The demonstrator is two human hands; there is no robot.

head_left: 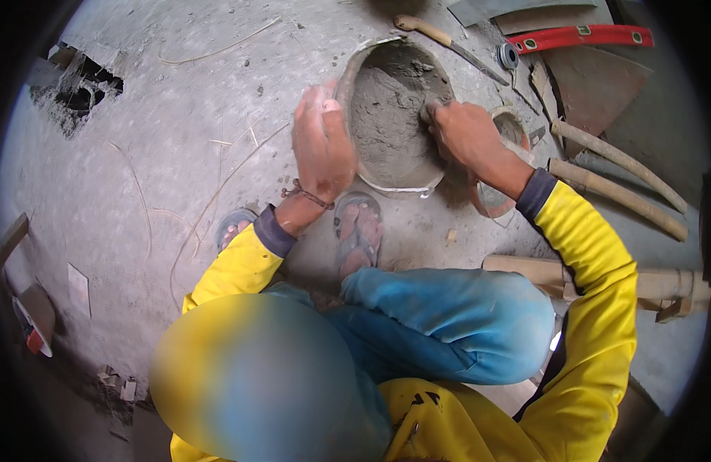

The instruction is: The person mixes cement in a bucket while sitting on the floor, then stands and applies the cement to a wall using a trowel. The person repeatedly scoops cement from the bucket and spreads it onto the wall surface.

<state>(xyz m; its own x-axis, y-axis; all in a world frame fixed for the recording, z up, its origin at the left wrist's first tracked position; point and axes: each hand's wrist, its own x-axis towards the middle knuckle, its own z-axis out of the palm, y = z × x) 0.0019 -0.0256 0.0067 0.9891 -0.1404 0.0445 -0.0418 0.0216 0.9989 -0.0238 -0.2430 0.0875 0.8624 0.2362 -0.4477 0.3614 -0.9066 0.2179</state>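
"The bucket stood in the upper middle of the frame, right there on the grey floor, with wet mortar inside it!"

"And which way did it lie from the hands?"

"Straight between them! The left hand was at the left wall, outside the rim; the right hand reached over the right edge, its fingertips at the mortar's right side."

"So the hands were apart?"

"Well apart, the mouth of the bucket separating them. The right one's fingers were bent inward, and whether they pinched anything, I could not tell. The left was blurred; gripping the wall or merely resting by it, I could not tell either."

"And the long axis?"

"Near enough up and down the frame! So the hands faced each other across the narrower width, not end to end."

"Which one was nearer, then?"

"To the bucket's wall, hardly a difference. To the mortar, the right, no question: it was over the inside while the left was out."

"Anything close by?"

"A smaller container sat just beyond the right hand, partly hidden by that arm, and a wooden-handled saw lay near the rim toward the upper right of the frame."
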